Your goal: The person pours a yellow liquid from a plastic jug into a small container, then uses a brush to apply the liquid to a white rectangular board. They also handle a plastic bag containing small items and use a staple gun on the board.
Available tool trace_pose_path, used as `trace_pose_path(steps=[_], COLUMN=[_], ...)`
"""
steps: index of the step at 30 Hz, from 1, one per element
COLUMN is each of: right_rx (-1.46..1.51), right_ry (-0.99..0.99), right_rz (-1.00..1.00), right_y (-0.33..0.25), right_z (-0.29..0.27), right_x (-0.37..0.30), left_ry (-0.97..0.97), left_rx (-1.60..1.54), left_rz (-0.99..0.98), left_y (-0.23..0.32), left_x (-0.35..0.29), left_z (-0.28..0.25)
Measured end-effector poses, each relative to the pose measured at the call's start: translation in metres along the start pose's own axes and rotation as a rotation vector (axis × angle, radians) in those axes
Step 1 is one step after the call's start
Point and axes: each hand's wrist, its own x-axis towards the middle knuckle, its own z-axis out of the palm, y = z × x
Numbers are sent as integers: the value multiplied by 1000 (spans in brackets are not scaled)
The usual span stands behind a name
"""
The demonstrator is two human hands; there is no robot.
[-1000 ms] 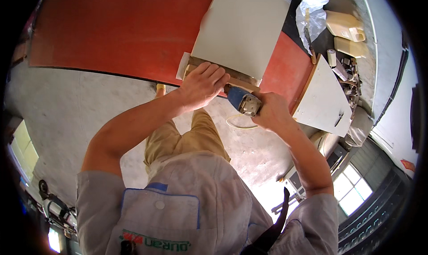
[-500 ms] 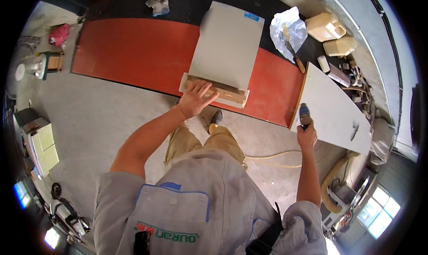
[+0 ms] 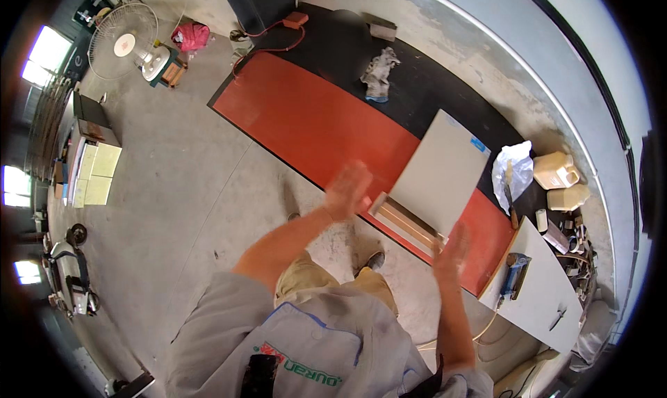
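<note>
A pale grey panel with a blue label lies slantwise on the workbench, and a wooden strip assembly runs along its near end. My left hand hovers at the bench's front edge, left of the strips; it is blurred, fingers stretched, holding nothing. Close to the right end of the strips is my right hand, also blurred, empty, its fingers extended. A blue air nail gun with a hose rests on the white board at the right, apart from my hand.
The bench has a red top with a black strip behind, where a crumpled glove lies. Plastic bag, brush and beige jugs stand at the right. A small dark tool lies on the white board. Left, a fan.
My right hand has let go of the nail gun, left it on the white board and moved left toward the panel. My left hand has come off the wooden strips. The view has turned.
</note>
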Motion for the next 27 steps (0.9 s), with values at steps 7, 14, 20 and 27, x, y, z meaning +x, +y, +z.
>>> trace_pose_path(steps=[7,14,20,27], right_rx=[59,-152,-113,255], right_ry=[-295,-383,-396,-179], right_rz=[-231,-184,-136,56], right_y=[-273,-306,-303,-215], right_z=[109,164,149,65], right_x=[90,90,94,-3], left_ry=[-226,-310,-318,-44], left_rx=[223,119,137,-31], left_rz=[-315,-352,-333,5], left_y=[-133,-141,-137,-106], left_x=[-6,-8,4,-10], left_z=[-56,-66,-68,-71])
